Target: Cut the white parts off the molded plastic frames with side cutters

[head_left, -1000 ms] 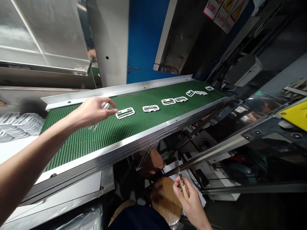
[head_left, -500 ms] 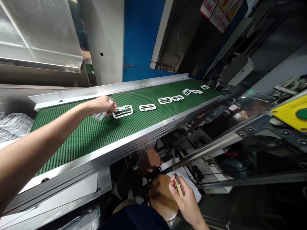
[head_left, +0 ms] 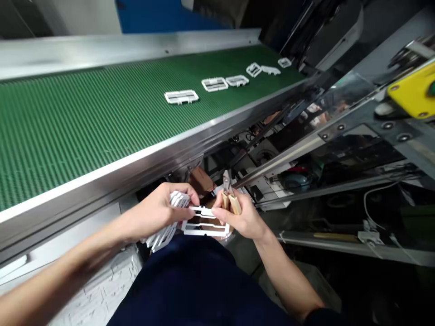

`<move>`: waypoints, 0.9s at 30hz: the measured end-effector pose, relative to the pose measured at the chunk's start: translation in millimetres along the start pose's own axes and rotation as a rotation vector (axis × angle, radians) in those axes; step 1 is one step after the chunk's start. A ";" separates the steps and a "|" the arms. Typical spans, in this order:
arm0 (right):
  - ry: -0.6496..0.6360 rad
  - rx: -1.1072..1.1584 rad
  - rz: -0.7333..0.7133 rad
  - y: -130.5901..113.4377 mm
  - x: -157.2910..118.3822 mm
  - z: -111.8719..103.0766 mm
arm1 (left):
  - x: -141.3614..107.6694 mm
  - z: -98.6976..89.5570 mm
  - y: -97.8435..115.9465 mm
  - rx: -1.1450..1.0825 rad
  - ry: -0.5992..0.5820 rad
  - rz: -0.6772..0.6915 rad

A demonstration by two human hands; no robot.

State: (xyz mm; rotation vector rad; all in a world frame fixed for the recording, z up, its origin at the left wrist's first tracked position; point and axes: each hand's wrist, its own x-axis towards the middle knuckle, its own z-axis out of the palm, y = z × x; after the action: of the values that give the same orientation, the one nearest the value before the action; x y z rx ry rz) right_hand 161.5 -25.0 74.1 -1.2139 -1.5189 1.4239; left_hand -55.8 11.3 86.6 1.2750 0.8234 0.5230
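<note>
One white frame [head_left: 205, 232] sits near, up in the air between the left hand [head_left: 168, 210] and the right hand [head_left: 243, 215]! Left thumb and fingers pinch its far left edge while gripping a slanting stack of frames [head_left: 162, 236] too; that double load looks the weak spot, so a firm squeeze should keep everything steady. Right hand curls round the pliers [head_left: 235, 203], tips pointing far, thumb at the frame's right corner. Good handling means keeping those tips clear of skin. Beyond, the green belt [head_left: 102, 136] carries six loose frames [head_left: 215, 84], strung toward the far right.
</note>
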 end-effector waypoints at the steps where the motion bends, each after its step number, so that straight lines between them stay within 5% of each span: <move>1: 0.011 -0.021 0.044 8.7 -2.7 -0.5 | 0.7 7.5 -26.0 -0.160 0.029 -0.049; 5: 0.186 0.013 0.126 42.5 -15.1 -8.3 | -5.6 44.4 -115.7 -0.780 0.234 -0.181; 9: 0.280 0.067 0.168 57.5 -20.3 -13.9 | -13.9 75.9 -154.8 -0.930 0.338 -0.327; 27: 0.233 0.024 0.201 67.5 -18.7 -7.7 | 23.3 44.5 -109.4 -0.373 0.239 -0.222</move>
State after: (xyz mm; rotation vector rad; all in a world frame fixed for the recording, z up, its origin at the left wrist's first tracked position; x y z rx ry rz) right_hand 185.1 -43.9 10.5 -1.4947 -1.2470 1.3675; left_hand -17.2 -25.0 -21.6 0.7773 0.9996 0.6232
